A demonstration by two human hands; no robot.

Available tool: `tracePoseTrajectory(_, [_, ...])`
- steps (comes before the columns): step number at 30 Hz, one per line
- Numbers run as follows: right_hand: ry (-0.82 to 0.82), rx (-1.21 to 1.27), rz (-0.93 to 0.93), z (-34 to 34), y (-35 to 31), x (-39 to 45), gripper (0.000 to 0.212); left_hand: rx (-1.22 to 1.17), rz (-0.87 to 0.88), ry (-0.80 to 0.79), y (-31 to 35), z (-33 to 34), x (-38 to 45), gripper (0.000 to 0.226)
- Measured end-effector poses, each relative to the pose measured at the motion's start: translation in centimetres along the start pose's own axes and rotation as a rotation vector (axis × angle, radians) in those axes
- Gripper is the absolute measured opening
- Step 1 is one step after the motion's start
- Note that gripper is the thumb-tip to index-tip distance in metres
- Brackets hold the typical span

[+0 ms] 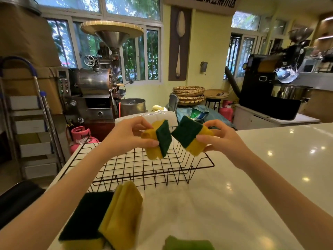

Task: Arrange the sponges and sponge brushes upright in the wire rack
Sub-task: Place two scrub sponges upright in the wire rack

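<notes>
A black wire rack [137,168] stands on the white counter [270,168] with nothing in it. My left hand [129,134] grips a yellow sponge with a dark green scouring face [158,141], held above the rack's middle. To its right my right hand [219,139] holds a second yellow and green sponge [191,136] over the rack's right side. The two sponges are close but apart. Near me on the counter lie a flat sponge, green side up [86,219], a yellow sponge leaning on it [122,213], and a green one at the bottom edge [187,243].
The counter's left edge runs just beside the rack. Beyond it stand a pink gas cylinder [81,136], a metal coffee roaster [97,83] and a step ladder [36,123]. A white block [144,118] lies behind the rack. A black roaster [266,91] stands far right.
</notes>
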State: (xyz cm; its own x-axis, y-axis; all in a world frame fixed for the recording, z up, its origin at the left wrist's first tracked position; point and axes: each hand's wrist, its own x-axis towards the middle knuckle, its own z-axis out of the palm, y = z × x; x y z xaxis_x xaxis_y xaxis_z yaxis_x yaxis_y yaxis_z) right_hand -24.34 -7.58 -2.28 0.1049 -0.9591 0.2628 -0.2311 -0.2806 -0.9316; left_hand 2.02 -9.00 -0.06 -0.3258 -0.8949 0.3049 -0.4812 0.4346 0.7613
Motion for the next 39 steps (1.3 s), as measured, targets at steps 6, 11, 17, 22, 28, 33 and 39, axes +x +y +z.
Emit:
tracePoseTrajectory(6, [0.060, -0.269, 0.064, 1.8, 2.3, 4.3, 0.041, 0.107, -0.132, 0.001, -3.4, 0.8, 3.6, 0.031])
tracePoseTrajectory(11, [0.110, -0.397, 0.198, 3.6, 3.5, 6.9, 0.035, 0.129, -0.223, 0.001, -6.4, 2.3, 5.3, 0.033])
tracePoseTrajectory(17, [0.045, -0.488, 0.245, 6.3, 4.5, 8.9, 0.015, 0.174, -0.345, -0.085, -8.6, 3.7, 6.8, 0.034])
tracePoseTrajectory(22, [0.024, -0.617, 0.240, 7.5, 5.4, 9.2, 0.022, 0.069, -0.416, -0.096, -10.2, 4.0, 7.0, 0.027])
tracePoseTrajectory(28, [-0.073, -0.789, 0.281, 8.1, 5.6, 9.1, 0.046, 0.082, -0.489, -0.127, -10.7, 4.0, 6.6, 0.027])
tracePoseTrajectory(33, [-0.216, -1.005, 0.292, 8.4, 5.5, 9.0, 0.045, 0.350, -0.411, -0.160, -10.7, 3.7, 5.9, 0.049])
tracePoseTrajectory(39, [-0.262, -1.106, 0.268, 8.5, 5.5, 8.6, 0.045, 0.614, -0.208, -0.211, -10.6, 4.2, 5.6, 0.062])
